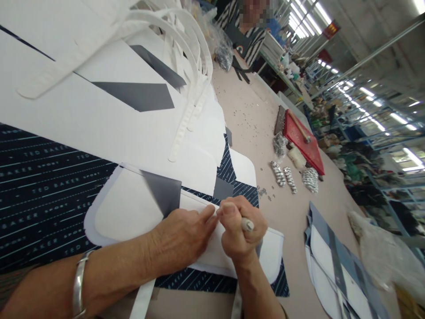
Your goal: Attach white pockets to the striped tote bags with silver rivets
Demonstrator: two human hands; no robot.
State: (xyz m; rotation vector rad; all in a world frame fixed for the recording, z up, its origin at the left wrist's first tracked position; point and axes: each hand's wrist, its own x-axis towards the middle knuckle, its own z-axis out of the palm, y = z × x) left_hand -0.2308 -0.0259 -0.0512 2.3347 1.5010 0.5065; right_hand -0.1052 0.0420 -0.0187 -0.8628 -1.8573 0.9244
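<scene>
My right hand [244,226] is closed in a fist around a pale, pen-like tool [247,224]; its blunt end pokes out and its tip is hidden. Against its fingertips, my left hand [186,235] lies on a white bag panel [212,254] with its fingers pressed together; what they pinch, if anything, is hidden. The panel has rounded corners, a stitched upper edge and grey strips [166,195] across it. Beneath lies dark blue printed fabric [49,190] with white lettering. White straps [142,301] hang down below the panel.
Large white panels [83,128] with looped white straps [195,44] cover the upper left. On the right are a hammer [299,126] on a red slab [307,150], wrapped bundles of small metal parts [290,179] and stacked grey-white pieces [338,266]. A person [244,31] stands across the table.
</scene>
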